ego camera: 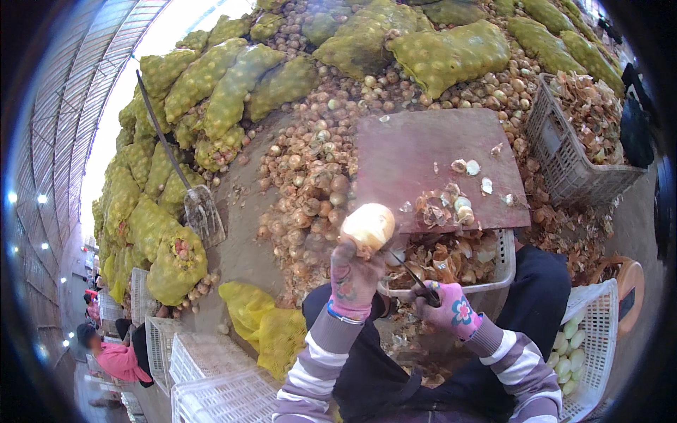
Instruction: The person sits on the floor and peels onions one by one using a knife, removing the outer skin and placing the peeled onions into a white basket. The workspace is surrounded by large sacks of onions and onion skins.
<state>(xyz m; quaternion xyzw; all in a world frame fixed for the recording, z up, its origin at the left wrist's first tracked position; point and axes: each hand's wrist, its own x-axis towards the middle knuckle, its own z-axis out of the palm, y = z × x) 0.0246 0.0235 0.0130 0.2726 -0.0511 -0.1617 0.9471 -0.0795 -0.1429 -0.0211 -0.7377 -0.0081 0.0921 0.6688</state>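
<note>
My left hand (356,272), in a pink patterned glove, holds up a large onion (368,226) that looks pale and partly peeled. In my right hand (446,308), also gloved, is a small dark-bladed knife (408,270), its tip pointing up and left towards the onion. Both hands are over the near side of a crate (506,264) filled with papery onion skins (449,259). Across that crate's far side lies a reddish board (428,143). Cut onion ends (463,207) and scraps of skin are scattered on the board.
Loose onions (312,174) heap left of the board, below green mesh sacks (449,53). A crate of skins (566,153) stands at right; peeled onions fill a white crate (597,338). A shovel (201,209) leans on sacks. A person (119,354) sits by crates at left.
</note>
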